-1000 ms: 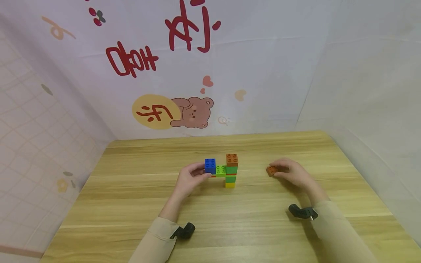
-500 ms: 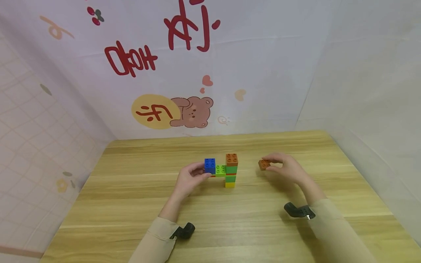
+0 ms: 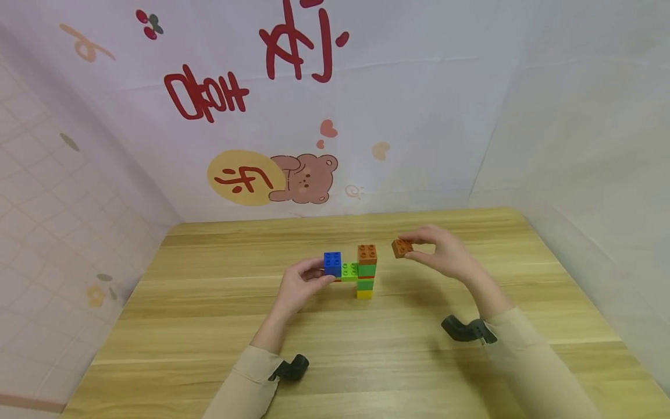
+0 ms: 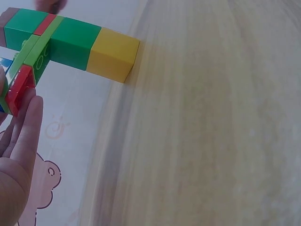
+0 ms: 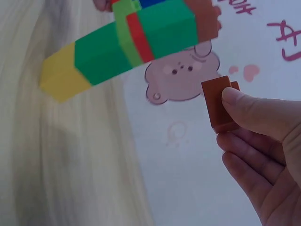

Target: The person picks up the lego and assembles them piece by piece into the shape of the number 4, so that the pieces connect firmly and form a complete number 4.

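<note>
A toy brick tower (image 3: 365, 285) stands mid-table, yellow at the bottom, then green bricks with a thin red layer between, and a brown brick (image 3: 367, 254) on top. From its side a light green plate (image 3: 349, 272) reaches left, bearing a blue brick (image 3: 332, 265) at its end, with a red piece (image 4: 20, 89) underneath. My left hand (image 3: 302, 286) grips that blue end between thumb and fingers. To the right of the tower, my right hand (image 3: 444, 254) pinches a loose brown brick (image 3: 402, 248), studs up, raised above the table; the right wrist view shows its side (image 5: 215, 101) under the thumb.
The wood-grain table (image 3: 335, 361) extends around the tower on all sides. Behind it hangs a white cloth (image 3: 429, 116) with a printed bear (image 3: 309, 179) and red lettering. A dark wrist mount (image 3: 466, 330) sits on each sleeve.
My right hand has lifted the loose brown brick off the table and carried it left and up toward the tower. The left hand stays on the blue end.
</note>
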A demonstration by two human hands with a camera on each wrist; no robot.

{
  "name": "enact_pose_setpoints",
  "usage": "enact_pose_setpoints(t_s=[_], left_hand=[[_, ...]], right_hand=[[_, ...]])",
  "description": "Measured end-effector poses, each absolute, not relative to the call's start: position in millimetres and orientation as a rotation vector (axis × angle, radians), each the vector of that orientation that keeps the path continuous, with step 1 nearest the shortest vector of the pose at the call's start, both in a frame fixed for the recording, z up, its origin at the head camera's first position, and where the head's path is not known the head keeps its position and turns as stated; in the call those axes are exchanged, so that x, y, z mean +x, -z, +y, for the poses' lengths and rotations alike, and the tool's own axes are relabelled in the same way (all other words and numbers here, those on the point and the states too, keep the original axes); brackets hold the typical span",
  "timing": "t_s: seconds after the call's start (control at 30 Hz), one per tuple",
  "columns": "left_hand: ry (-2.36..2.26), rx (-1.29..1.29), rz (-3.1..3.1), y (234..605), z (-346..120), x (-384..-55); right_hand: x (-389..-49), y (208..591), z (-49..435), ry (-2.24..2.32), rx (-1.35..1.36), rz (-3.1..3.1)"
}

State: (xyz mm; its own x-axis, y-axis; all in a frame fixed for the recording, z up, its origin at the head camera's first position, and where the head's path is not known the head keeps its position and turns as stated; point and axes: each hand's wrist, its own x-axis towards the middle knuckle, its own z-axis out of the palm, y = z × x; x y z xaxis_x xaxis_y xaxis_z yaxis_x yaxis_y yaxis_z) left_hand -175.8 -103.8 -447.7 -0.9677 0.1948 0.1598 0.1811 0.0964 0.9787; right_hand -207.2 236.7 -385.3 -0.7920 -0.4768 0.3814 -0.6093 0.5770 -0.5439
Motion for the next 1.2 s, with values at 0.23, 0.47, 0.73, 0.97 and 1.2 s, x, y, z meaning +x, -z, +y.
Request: enact_pose_setpoints(t_s=[0.23,0.47,0.73,0.97,1.2], left_hand=[[-2.072,0.382,2.319,447,-103,-175],[-2.074,0.407,2.315,449,-104,-176],[-2.082,0.427,2.31,449,-104,-176],[-2.083,0.452,2.286,450,-104,-177],[-2.099,0.471,2.267,449,-105,-178]], right_hand=[[-202,356,217,-0.994,0.915,-2.614],[-195,329,189,-1.007,0.99,-2.592],[-195,320,152,-0.939,1.134,-2.597],[-198,326,129,-0.901,1.239,-2.595],[-200,335,111,-0.784,1.254,-2.599]])
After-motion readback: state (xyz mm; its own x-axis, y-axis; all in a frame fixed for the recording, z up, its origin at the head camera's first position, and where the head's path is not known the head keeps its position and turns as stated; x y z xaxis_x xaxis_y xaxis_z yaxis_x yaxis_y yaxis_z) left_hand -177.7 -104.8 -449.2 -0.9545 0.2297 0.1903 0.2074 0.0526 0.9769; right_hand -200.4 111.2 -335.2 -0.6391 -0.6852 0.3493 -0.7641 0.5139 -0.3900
